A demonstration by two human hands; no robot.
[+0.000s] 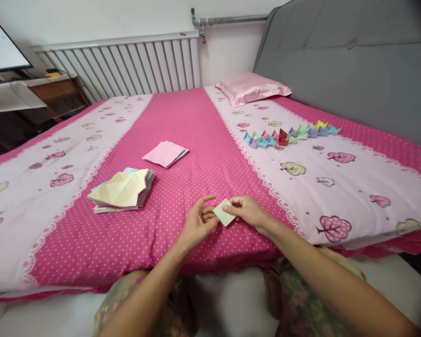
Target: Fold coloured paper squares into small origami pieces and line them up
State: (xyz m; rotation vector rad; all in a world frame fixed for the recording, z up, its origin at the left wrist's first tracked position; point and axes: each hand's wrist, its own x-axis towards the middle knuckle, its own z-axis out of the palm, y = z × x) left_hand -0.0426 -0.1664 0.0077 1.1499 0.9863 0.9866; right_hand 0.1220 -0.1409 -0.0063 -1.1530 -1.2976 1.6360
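A small folded piece of pale green paper (223, 213) is held between both hands just above the pink dotted bedsheet (196, 135), near the bed's front edge. My right hand (247, 210) pinches its right side with thumb and fingers. My left hand (198, 222) touches its left edge with fingers partly curled and the index finger stretched out. To the left lies a stack of creased coloured paper sheets (122, 191) with a yellow one on top. Further back sits a smaller pink stack (165, 153).
A row of several small folded paper shapes (289, 132) in mixed colours lies on the right of the bed. A pink pillow (252, 87) rests by the grey headboard (354, 61). A radiator (126, 65) lines the wall; a desk with a monitor (3, 49) stands at left.
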